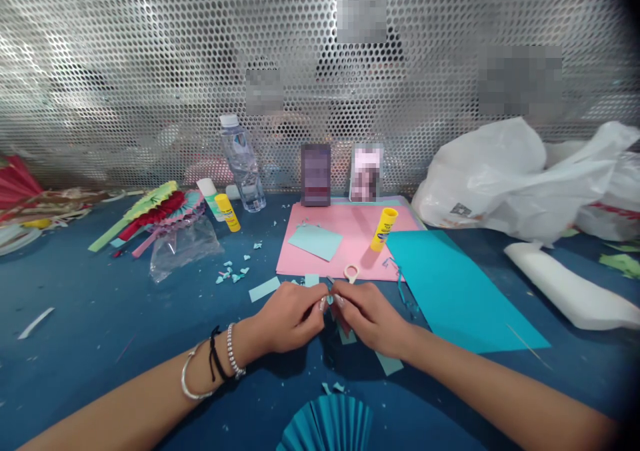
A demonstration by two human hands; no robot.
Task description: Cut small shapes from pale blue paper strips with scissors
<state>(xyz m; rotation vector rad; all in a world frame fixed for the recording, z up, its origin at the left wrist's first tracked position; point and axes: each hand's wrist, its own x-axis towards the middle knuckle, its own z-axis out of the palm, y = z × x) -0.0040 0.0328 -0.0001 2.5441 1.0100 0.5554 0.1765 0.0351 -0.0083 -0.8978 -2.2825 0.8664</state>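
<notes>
Paper piece [330,299], tiny and pale blue, sits between the fingertips of both hands, just above the table [100,331] and in front of the pink sheets [345,238]. Left hand [293,312]: thumb and forefinger pinched together on it. Right hand [373,318]: same pinch from the other side, tips nearly meeting the left's. Most of the piece is covered by the fingers; its shape and any fold cannot be read. Scissors [351,273] partly hidden: one pale ring shows beyond the right knuckles, the rest mostly behind the hand. A pale strip [389,363] runs out from under the right forearm, one end covered. Blue pleated fan [327,424] cut off by the lower edge. Two phones [316,174] stand at the back, screens blurred out; shapes behind the perforated metal panel [175,71] indistinct. Around: yellow glue stick [384,229] upright on the pink sheets, near a pale blue card [316,241]; large teal sheet [465,291] to the right; paper scraps [233,274] scattered to the left; further left, folded fans [150,218] and a clear wrapper [183,248], with a water bottle [243,164] behind. Nearest to the fingers: the scissors, just beyond, and small cut strips.
</notes>
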